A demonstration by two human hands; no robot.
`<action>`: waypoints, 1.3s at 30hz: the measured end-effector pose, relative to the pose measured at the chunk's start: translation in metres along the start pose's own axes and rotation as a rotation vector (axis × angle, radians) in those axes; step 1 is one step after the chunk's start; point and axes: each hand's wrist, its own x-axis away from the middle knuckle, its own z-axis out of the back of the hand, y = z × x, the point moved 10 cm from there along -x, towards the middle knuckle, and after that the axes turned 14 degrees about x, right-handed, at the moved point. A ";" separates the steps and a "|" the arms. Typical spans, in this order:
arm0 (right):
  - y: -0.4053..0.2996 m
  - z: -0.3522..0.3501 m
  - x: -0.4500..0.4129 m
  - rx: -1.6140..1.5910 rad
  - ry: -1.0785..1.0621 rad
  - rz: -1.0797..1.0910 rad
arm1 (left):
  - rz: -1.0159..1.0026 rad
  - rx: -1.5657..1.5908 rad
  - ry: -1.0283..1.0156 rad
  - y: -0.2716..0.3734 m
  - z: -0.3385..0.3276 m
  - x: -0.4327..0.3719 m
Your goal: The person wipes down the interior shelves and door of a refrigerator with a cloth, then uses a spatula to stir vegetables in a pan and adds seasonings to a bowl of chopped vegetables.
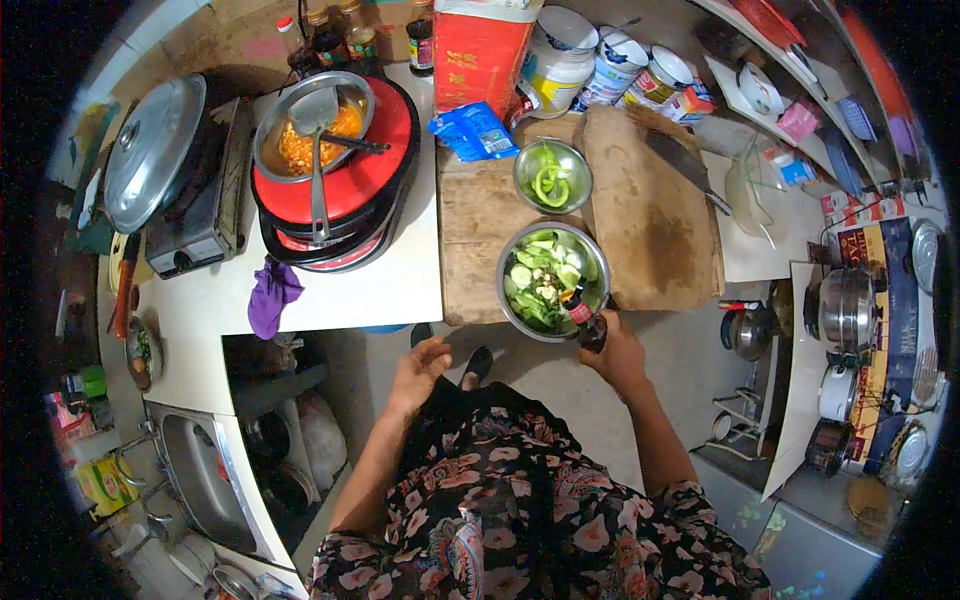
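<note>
My right hand [618, 358] grips a dark sauce bottle [591, 330], tilted with its neck over the rim of a steel mixing bowl [504, 311]. The bowl contains sliced cucumber [520, 277], chopped greens and pale chopped bits, probably garlic. Whether liquid is flowing from the bottle cannot be made out. My left hand [421, 369] hovers in front of the counter edge, left of the bowl, fingers loosely curled and nothing visible in them. Behind the mixing bowl, a smaller steel bowl [524, 196] holds green pepper pieces [553, 187].
A wooden cutting board [637, 247] bearing a cleaver [679, 161] lies right of the bowls. Leftward are a red-topped electric cooker [394, 135] carrying a pan [270, 161] of orange-coloured food, a purple cloth [271, 296] and a gas stove [199, 240]. A blue packet [474, 133] lies behind.
</note>
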 end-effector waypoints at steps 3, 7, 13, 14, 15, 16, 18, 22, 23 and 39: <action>0.006 -0.009 -0.001 0.054 -0.052 -0.037 | -0.020 0.051 0.004 0.000 0.002 0.000; 0.005 -0.006 -0.002 0.073 -0.068 -0.065 | -0.016 0.035 0.015 0.000 0.005 0.001; 0.008 -0.010 -0.004 0.088 -0.106 -0.055 | -0.010 0.045 -0.002 0.003 0.002 0.000; 0.007 -0.011 -0.004 0.082 -0.115 -0.048 | -0.012 0.038 0.001 0.004 0.002 0.000; 0.007 -0.011 -0.005 0.082 -0.116 -0.047 | -0.014 0.031 0.005 0.005 0.002 0.000; 0.007 -0.010 -0.005 0.078 -0.113 -0.043 | -0.013 0.031 0.005 0.005 0.002 0.000; 0.006 -0.009 -0.005 0.074 -0.111 -0.037 | -0.015 0.021 0.001 0.007 0.001 0.001; 0.009 -0.008 -0.006 0.091 -0.088 -0.049 | -0.014 0.023 0.000 0.003 0.003 -0.003; 0.010 -0.008 -0.006 0.087 -0.074 -0.057 | -0.014 0.021 -0.001 0.002 0.003 -0.003; 0.007 0.013 -0.007 -0.380 0.032 -0.080 | 0.001 0.029 -0.005 0.002 -0.003 -0.006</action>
